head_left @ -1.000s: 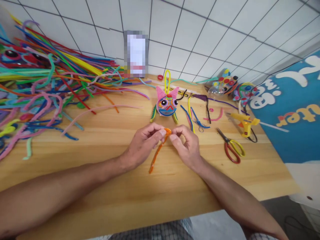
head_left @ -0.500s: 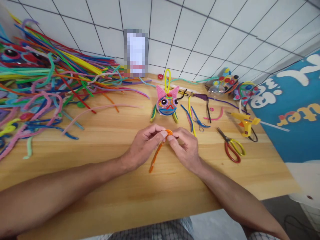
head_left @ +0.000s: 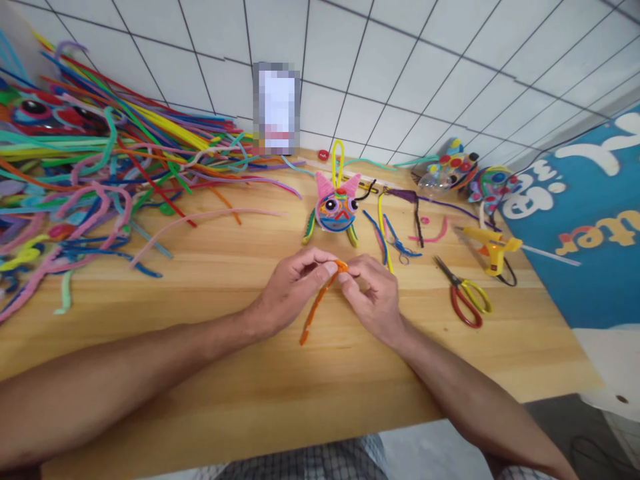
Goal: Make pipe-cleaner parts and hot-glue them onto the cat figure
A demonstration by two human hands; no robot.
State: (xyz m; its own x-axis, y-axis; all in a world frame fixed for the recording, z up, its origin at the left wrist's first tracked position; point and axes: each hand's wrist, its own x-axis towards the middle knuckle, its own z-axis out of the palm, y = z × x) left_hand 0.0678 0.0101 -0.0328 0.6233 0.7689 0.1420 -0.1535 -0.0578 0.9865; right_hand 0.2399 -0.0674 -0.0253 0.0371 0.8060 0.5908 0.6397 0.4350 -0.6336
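Between my fingertips is an orange pipe cleaner [head_left: 313, 312], coiled at its upper end, with the straight tail slanting down to the left. My left hand [head_left: 297, 290] pinches the coil from the left side between thumb and index finger. From the right, my right hand [head_left: 373, 293] closes its thumb and fingers on the same coil. Just beyond both hands stands a small pipe-cleaner animal [head_left: 336, 208] with pink pointed ears, big round eyes, green-and-yellow legs and a yellow loop on top.
Many coloured pipe cleaners [head_left: 100, 173] are heaped on the left. Scissors [head_left: 465, 293] and a yellow glue gun [head_left: 493, 250] lie right. Cut pieces [head_left: 387, 233] lie beside the animal. A blurred phone [head_left: 277, 110] leans on the tiled wall; other decorated figures [head_left: 453, 163] sit at back right.
The view has shifted slightly, so everything sits a little further right. Both hands keep their grip on the orange pipe cleaner, with hardly any visible movement.
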